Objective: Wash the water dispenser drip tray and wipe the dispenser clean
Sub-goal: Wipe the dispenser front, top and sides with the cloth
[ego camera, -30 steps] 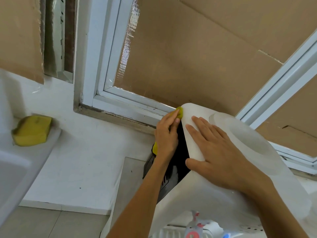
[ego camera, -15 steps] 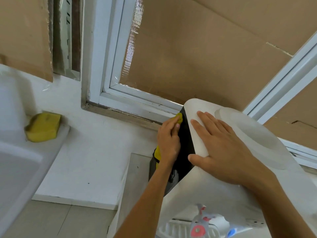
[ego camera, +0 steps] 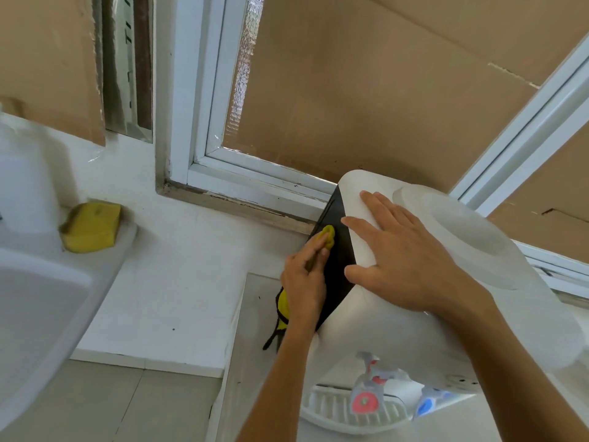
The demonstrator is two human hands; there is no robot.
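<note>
A white water dispenser (ego camera: pixel 398 333) fills the lower right, seen from above, with a black left side panel (ego camera: pixel 339 266). My left hand (ego camera: pixel 304 282) presses a yellow cloth (ego camera: pixel 328 236) against that black panel; more of the cloth hangs below my wrist. My right hand (ego camera: pixel 404 256) lies flat, fingers spread, on the dispenser's white top beside the round bottle well (ego camera: pixel 468 234). The white slotted drip tray (ego camera: pixel 344 409) sits in place at the dispenser's front, under the red tap (ego camera: pixel 366 400) and blue tap (ego camera: pixel 425 406).
A white sink (ego camera: pixel 41 298) stands at the left with a yellow sponge (ego camera: pixel 90 226) on its rim. A white window frame (ego camera: pixel 255 180) backed by cardboard runs behind the dispenser. White wall and grey floor tiles (ego camera: pixel 111 403) lie between the sink and the dispenser.
My left hand has slid the yellow cloth down the black side panel from its top corner. My right hand stays flat on the top. The view has shifted slightly left.
</note>
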